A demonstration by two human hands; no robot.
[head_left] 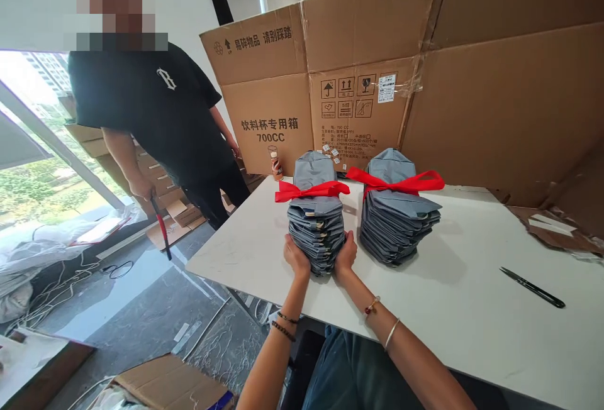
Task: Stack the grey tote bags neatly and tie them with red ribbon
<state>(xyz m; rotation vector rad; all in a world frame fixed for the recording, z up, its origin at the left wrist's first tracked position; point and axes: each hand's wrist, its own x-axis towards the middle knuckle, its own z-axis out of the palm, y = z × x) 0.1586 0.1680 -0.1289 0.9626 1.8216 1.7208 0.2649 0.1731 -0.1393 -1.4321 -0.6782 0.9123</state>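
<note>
Standing on the white table point(472, 309) is a tall stack of folded grey cloth pieces point(317, 224), tied near its top with a red ribbon point(311, 191). My left hand point(297, 256) presses against its lower left side. On the lower right side, my right hand point(346, 253) is cupped round it, so the stack sits between both palms. Just right of it leans a second grey cloth stack point(399, 221), bound with another red ribbon point(401, 182) whose loop sticks out to the right. Some of my fingertips are hidden behind the first stack.
Large cardboard sheets point(363, 102) stand along the table's back edge. A slim black pointed tool point(533, 287), like tweezers, lies at the right. Beyond the left edge stands another person point(151, 108), holding a red and black tool point(162, 224). An open carton point(170, 382) is on the floor.
</note>
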